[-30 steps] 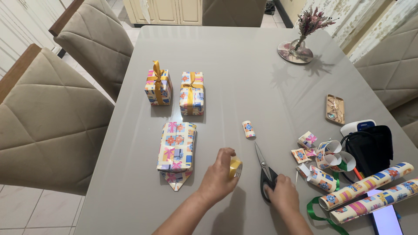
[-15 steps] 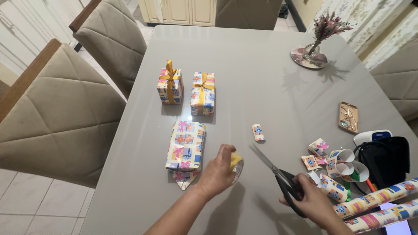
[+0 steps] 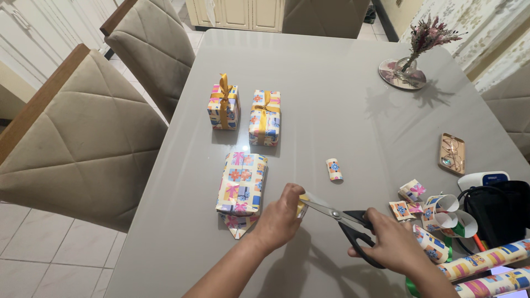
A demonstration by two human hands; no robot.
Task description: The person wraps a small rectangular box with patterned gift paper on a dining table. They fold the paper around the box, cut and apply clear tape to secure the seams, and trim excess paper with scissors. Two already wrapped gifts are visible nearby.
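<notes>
the left hand (image 3: 281, 212) pinches a small yellow ribbon piece (image 3: 301, 205) just beside the long wrapped patterned gift box (image 3: 242, 183); the right hand (image 3: 393, 243) grips black-handled steel scissors (image 3: 342, 219), blades at the ribbon. fingertips sit close, so a slip could nick them.

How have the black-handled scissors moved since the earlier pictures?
Yes: the black-handled scissors swung their blades left, toward the left hand beside the flat wrapped gift box; earlier they pointed up the table.
</notes>
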